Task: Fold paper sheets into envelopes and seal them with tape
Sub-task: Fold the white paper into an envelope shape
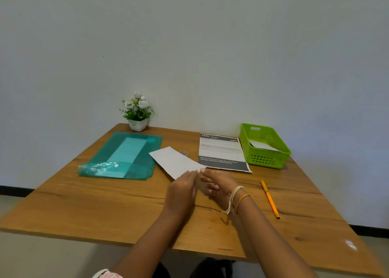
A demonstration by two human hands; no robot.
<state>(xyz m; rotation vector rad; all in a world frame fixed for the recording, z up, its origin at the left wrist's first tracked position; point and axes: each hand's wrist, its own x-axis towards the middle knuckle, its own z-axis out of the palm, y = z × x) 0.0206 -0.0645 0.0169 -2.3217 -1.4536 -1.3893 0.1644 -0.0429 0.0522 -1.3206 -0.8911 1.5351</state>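
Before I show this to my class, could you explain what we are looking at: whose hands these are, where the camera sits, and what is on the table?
There is one picture, from a camera worn on a person's head, looking down. No machine is involved. The left hand and right hand together hold a folded white paper over a wooden table. On the table lie a teal plastic folder, a printed sheet, an orange pen, a green basket holding paper, and a small potted plant.

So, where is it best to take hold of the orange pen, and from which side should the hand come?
Grip the orange pen around its middle, from above, with the right hand, which is nearer. It lies flat on the table, alone, its length running away from the person, so fingers can probably close across the thin barrel from both sides.
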